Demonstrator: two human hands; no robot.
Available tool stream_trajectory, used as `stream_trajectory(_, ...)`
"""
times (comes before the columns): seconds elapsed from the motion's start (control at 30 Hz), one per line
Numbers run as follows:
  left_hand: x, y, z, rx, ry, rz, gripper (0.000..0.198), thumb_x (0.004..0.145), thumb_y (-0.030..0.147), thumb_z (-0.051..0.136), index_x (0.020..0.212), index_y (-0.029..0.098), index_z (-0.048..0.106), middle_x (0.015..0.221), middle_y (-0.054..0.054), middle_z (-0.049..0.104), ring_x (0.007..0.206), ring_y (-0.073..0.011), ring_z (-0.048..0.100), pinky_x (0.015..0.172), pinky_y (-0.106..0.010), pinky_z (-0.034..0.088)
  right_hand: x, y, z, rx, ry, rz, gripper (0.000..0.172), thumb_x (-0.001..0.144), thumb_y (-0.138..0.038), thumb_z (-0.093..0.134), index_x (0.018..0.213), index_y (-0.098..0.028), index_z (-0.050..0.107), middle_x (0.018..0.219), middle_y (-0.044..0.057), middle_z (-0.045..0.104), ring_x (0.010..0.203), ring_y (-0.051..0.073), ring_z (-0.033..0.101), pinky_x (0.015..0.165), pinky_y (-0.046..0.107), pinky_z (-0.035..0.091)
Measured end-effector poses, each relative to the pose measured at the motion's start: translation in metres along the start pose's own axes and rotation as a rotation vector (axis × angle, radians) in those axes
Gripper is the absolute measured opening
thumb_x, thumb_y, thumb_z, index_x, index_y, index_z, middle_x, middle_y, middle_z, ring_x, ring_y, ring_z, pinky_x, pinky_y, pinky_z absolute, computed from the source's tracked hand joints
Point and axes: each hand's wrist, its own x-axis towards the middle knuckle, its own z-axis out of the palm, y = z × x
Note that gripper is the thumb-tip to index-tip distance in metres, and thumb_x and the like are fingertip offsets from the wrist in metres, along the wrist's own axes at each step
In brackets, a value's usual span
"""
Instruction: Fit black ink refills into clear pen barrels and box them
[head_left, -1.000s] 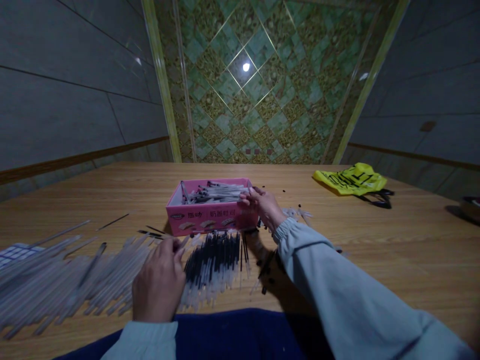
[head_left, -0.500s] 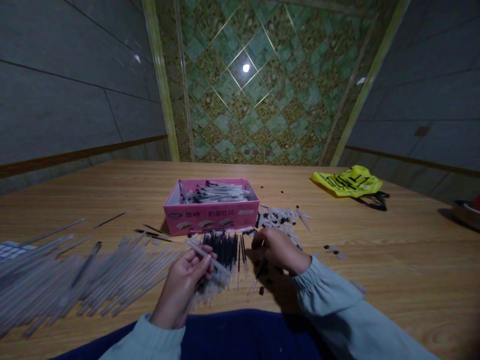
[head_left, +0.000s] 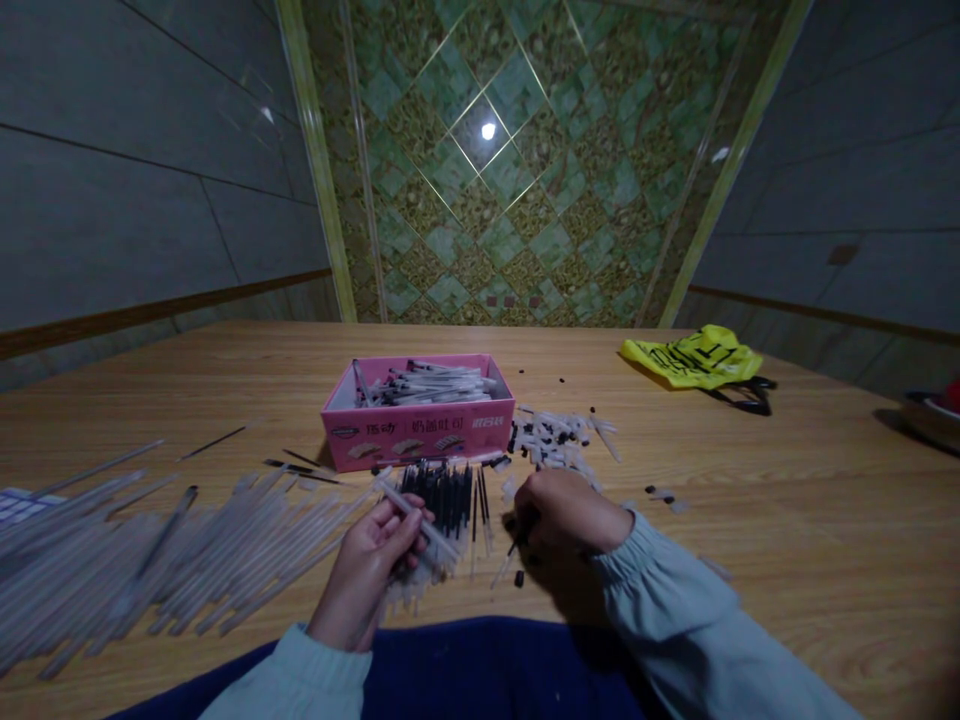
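Note:
My left hand [head_left: 373,560] is closed on a translucent pen barrel [head_left: 417,516], held at a slant between thumb and fingers. Just beyond it a dense row of black-inked pen refills [head_left: 448,497] lies on the table. My right hand [head_left: 568,512] is bent down at the table, fingertips drawn together and mostly hidden; whatever they pinch cannot be made out. By those fingertips lies a slanted refill [head_left: 503,565], and a small black plug [head_left: 519,579] sits closer to me. A heap of clear and black small pen parts [head_left: 553,434] spreads behind my right hand.
Behind the refills stands a pink box [head_left: 420,440] holding many assembled-looking pens [head_left: 439,384]. Many clear barrels [head_left: 217,545] cover the table's left side. A yellow bag [head_left: 694,360] lies at the back right, and a bowl [head_left: 934,420] shows at the right edge.
My right hand has shifted slightly right and down, over the small parts. The left hand keeps the pen barrel in almost the same place. The view has tilted a little.

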Motion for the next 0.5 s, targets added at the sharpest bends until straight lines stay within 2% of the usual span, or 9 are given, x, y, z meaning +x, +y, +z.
stream_trajectory(0.3, -0.0019, 0.0049, -0.0012, -0.046, 0.026, 0.015, 0.035, 0.062, 0.030, 0.075, 0.090, 0.014, 0.060, 0.075, -0.003, 0.067, 0.052, -0.0059, 0.051, 0.045, -0.016, 0.039, 0.0017, -0.0015, 0.0070, -0.042, -0.014, -0.024, 0.023, 0.058, -0.016, 0.068, 0.078, -0.026, 0.073, 0.074, 0.005, 0.073, 0.075, 0.026, 0.067, 0.056, 0.026, 0.040)
stream_trajectory(0.5, -0.0014, 0.0063, -0.0020, -0.075, 0.064, 0.052, 0.032, 0.064, 0.030, 0.075, 0.089, 0.016, 0.060, 0.075, -0.001, 0.065, 0.052, -0.0059, 0.050, 0.045, -0.016, 0.038, 0.0010, -0.0010, 0.0052, -0.005, -0.022, -0.002, 0.023, 0.054, -0.013, 0.067, 0.075, -0.020, 0.073, 0.077, 0.011, 0.073, 0.075, 0.029, 0.067, 0.058, 0.028, 0.041)
